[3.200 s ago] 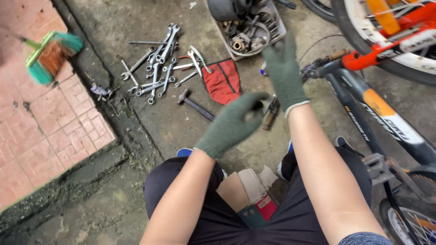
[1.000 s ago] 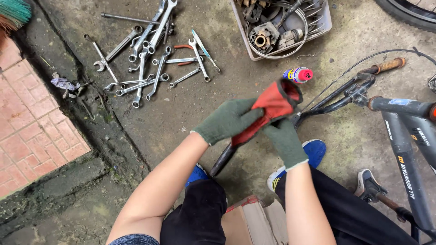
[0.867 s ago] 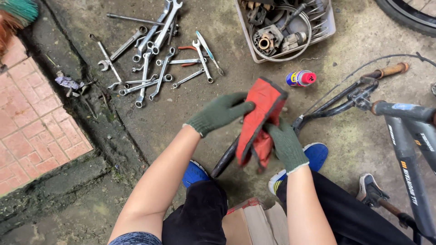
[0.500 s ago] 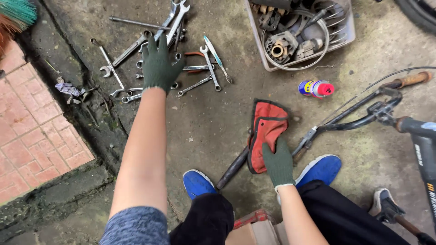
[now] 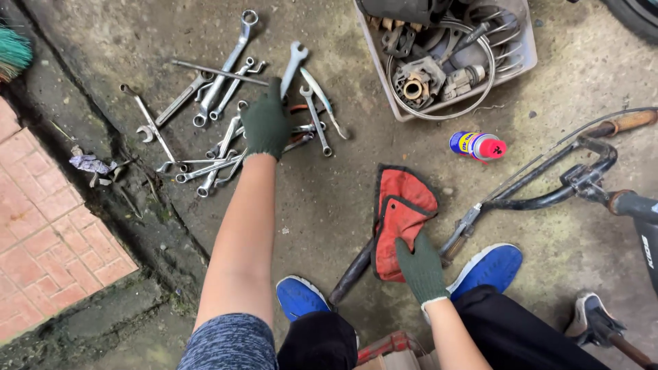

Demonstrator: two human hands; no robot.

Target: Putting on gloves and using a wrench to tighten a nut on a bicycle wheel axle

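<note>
**Left hand among the wrenches, right hand on the red cloth**

The left hand in a dark green knit glove (image 5: 266, 125) is reaching out over the scattered pile of silver steel wrenches (image 5: 219, 116) lying on the rough concrete floor (image 5: 322, 205). Its fingers are lying spread and flat across the middle of the pile, touching several shafts; whether they are closing on any one wrench cannot be told. The wrenches are looking stiff, fairly heavy and smooth, possibly oily, so a grip around the middle of a shaft would likely be holding steadiest, and the knit glove should be helping against slip.

The right hand in a matching green glove (image 5: 419, 266) is pressing down on the lower edge of the soft red cloth rag (image 5: 399, 219), which is draping over a dark metal bar (image 5: 353, 273) near the blue shoes. The rag is limp and light, bunching easily anywhere it is pinched.
</note>
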